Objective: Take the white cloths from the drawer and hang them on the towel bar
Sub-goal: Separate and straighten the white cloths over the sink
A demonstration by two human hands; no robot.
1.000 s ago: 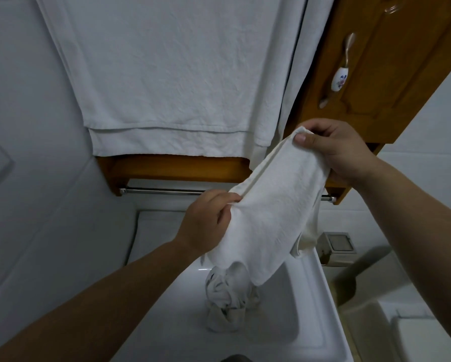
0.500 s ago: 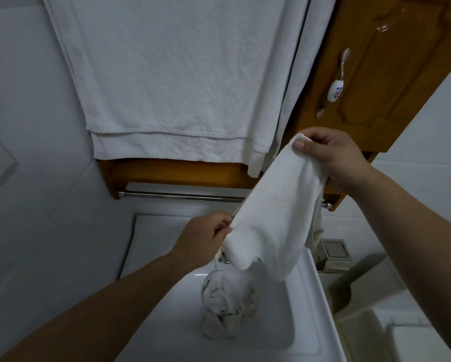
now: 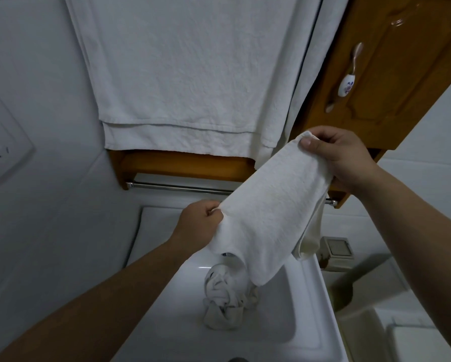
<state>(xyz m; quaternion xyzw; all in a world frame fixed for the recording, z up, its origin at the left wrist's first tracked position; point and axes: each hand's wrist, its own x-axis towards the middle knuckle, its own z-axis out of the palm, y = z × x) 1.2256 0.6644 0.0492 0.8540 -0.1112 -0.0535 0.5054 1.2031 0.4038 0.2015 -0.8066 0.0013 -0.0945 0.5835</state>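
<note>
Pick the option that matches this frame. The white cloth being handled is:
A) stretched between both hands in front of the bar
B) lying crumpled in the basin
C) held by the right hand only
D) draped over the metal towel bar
A: the left hand and the right hand each grip an end of the white cloth, held in front of the towel bar.

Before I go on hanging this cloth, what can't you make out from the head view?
- Chrome towel bar: right stretch hidden behind the white terry cloth that left hand and right hand hold.
- Large hanging white towel: top cut off by the frame.
- Crumpled white cloths: count unclear.
- Drawer: not seen.
</note>
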